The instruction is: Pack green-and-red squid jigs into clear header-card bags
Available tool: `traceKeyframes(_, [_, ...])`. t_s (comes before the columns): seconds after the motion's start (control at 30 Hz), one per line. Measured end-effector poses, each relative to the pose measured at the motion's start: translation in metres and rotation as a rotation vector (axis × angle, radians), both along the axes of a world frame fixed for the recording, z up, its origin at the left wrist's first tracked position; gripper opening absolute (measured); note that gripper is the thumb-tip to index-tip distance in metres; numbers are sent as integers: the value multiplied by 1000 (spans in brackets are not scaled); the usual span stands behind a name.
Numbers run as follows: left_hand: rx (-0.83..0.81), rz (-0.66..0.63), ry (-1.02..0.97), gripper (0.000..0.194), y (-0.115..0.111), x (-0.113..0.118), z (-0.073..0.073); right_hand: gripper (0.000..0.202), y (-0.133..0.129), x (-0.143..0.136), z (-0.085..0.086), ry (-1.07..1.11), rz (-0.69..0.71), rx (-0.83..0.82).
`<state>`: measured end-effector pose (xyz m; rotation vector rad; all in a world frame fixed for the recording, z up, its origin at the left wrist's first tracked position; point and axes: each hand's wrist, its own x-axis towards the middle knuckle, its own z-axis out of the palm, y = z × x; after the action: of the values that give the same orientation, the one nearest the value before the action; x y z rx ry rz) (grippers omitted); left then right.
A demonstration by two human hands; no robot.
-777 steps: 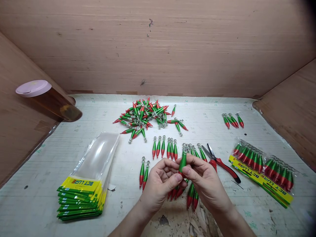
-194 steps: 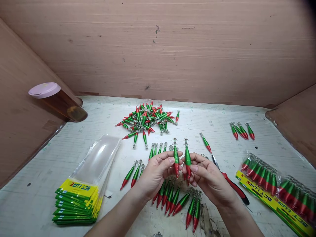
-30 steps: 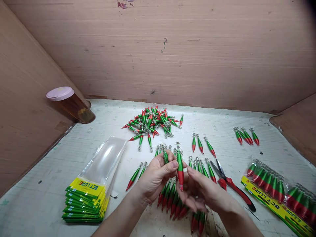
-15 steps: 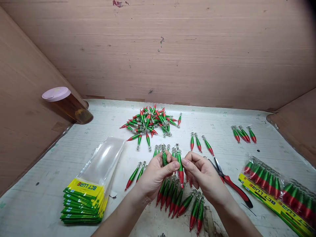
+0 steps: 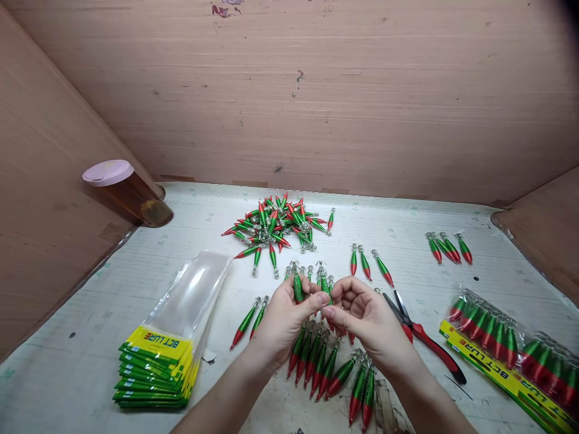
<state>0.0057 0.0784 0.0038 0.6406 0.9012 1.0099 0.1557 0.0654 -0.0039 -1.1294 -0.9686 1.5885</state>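
My left hand (image 5: 289,313) is closed around a green-and-red fishing lure (image 5: 298,289), its hooked end pointing away from me. Between the two hands is a second fishing lure (image 5: 324,290), pinched by my left thumb. My right hand (image 5: 364,310) has its thumb and fingers closed at the lower end of that second lure, whose red part is mostly covered. Below my hands lies a fanned row of lures (image 5: 312,361), with more (image 5: 362,392) to the right. Others lie partly hidden behind my fingers.
A heap of lures (image 5: 275,223) lies at the back. Printed clear bags (image 5: 156,343) are stacked at left, near a pink-lidded cup (image 5: 131,193). Red-handled pliers (image 5: 434,349) rest right of my hands. Filled lure packs (image 5: 493,355) lie at far right. Cardboard walls (image 5: 316,120) surround the table.
My right thumb has slid down and left over the second lure, covering its red end that showed before. Both held lures have shifted slightly. The view has moved a little.
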Motion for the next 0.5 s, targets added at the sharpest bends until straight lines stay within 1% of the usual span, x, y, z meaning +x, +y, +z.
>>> traceKeyframes(0.13, [18, -18, 49, 22, 0, -1, -3, 34, 3, 4, -5, 18, -37, 1])
traceKeyframes(0.2, [10, -21, 67, 19, -1, -1, -5, 32, 3, 6, -6, 26, -55, 11])
traceKeyframes(0.3, [-2, -4, 55, 19, -2, -1, -6, 27, 3, 7, -6, 27, -36, 36])
traceKeyframes(0.4, [35, 48, -14, 24, -3, 0, -5, 23, 2, 6, -5, 42, 7, 45])
traceKeyframes(0.5, [69, 70, -41, 26, -3, 0, -6, 21, 1, 6, -5, 60, 12, 51])
